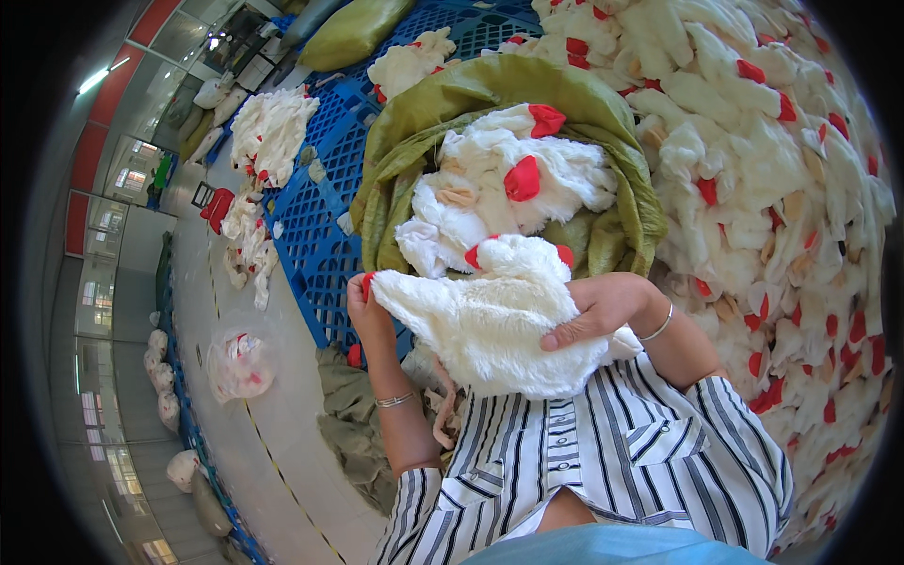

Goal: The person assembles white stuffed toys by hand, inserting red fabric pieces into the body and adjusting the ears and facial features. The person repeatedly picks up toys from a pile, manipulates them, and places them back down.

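Note:
A white plush toy skin (499,325), limp and unstuffed-looking, is stretched between my two hands in front of my chest. My left hand (369,309) pinches one narrow corner of it, beside a small red tip. On the other side my right hand (612,306) grips it, thumb on top and the other fingers hidden behind the fabric. Just beyond, an olive-green woven sack (391,155) stands with its rim rolled down. Inside it lie more white plush skins (513,193) with red and beige parts.
A large heap of white and red plush skins (744,179) rises along the right. Blue plastic pallets (315,226) lie beyond and left of the sack, with a plush pile (273,132) on them. A clear plastic bag (243,365) rests on the pale floor; grey-green cloth (353,414) lies near my left arm.

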